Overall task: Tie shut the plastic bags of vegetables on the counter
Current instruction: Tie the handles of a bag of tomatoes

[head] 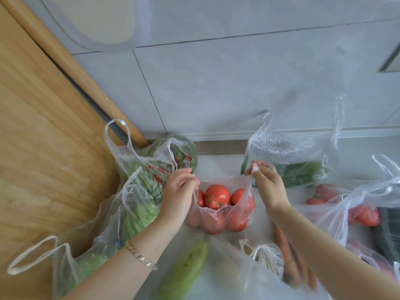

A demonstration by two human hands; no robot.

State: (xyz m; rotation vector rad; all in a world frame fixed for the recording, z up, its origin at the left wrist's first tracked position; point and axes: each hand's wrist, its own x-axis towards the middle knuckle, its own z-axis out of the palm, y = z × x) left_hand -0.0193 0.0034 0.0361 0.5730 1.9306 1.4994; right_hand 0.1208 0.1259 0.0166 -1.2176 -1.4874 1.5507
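— Left hand (179,189) pinches one handle of the tomato bag (223,213), right hand (268,185) pinches the other, both closed tight on plastic!

— Where's the bag?

— Centre frame on the counter (218,165), mouth wide open, tomatoes (217,196) showing. Greens bag (138,191) at left, bean bag (300,161) upper right, both untied.

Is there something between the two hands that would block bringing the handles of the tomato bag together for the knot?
Nothing visible does. The left hand and right hand each pinch a handle of the tomato bag, and only the open bag mouth with tomatoes below lies between them. The other bags sit off to the sides.
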